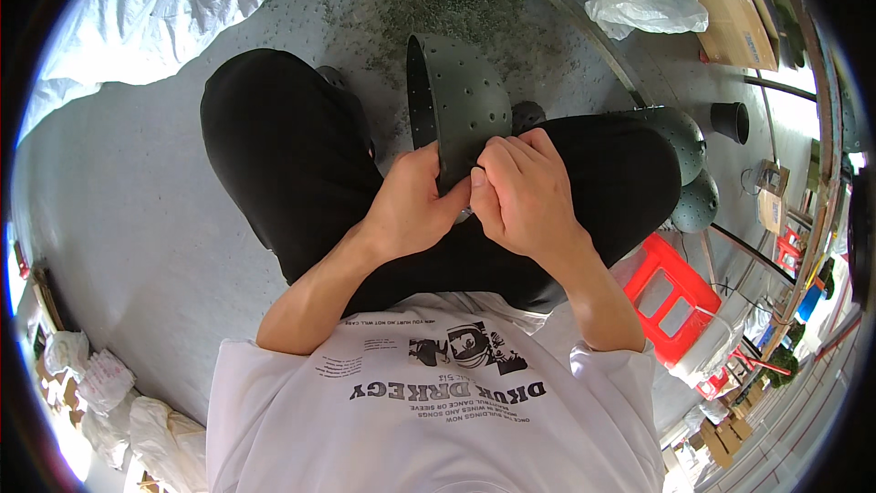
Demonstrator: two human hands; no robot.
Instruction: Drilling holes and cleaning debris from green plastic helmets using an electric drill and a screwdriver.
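Between my knees stands a dark grey-green dome-shaped shell [470, 100] dotted with small holes, tipped on its side so that its open rim faces left. My left hand [412, 205] is closed on the near part of the rim, its thumb pointing toward the other hand. Against the shell's near outer side, my right hand [527, 187] has its fingers curled tight with the thumb pressed in. Whatever lies inside that pinch is hidden. The two thumbs almost meet at the shell's near edge.
More perforated domes [696, 203] sit beyond my right knee, near a black pot [730, 121]. Closer on the right is a red stool [671, 297]. Small dark bits [447, 9] litter the floor ahead. White sheeting [164, 9] lies far left; a cardboard box [730, 14] stands far right.
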